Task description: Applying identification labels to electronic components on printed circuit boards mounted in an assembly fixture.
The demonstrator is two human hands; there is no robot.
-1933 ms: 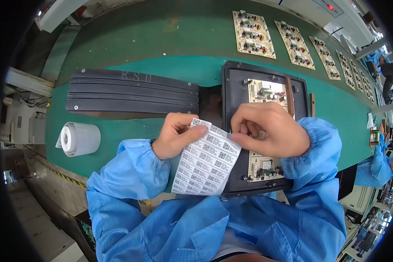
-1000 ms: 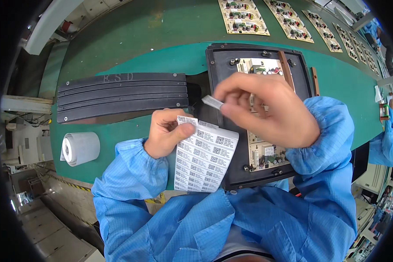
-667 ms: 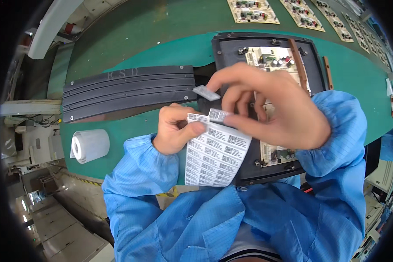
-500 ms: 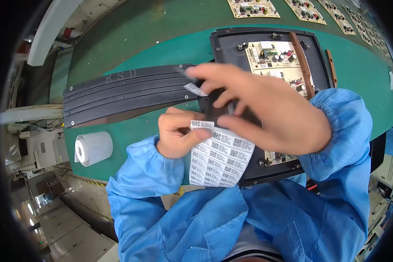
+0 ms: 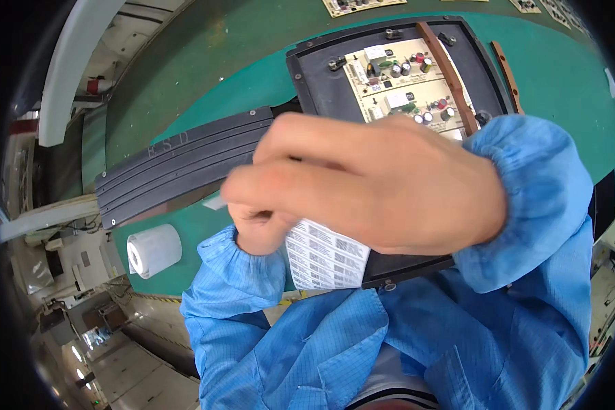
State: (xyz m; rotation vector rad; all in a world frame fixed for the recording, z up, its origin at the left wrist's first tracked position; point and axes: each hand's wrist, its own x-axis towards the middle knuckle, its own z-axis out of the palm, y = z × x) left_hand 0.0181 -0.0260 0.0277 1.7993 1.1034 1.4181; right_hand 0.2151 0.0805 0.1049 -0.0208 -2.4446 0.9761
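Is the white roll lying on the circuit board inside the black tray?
No: the white roll lies on the green table, left of the black tray that holds the circuit board.

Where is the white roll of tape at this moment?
In the head view the white roll lies at lower left on the green belt, below the black ribbed panel and left of the left sleeve.

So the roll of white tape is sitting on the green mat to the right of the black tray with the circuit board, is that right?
Not quite. The head view shows the tape roll on the green mat to the left of the black tray, near the mat's left front edge. The circuit board does lie in that tray.
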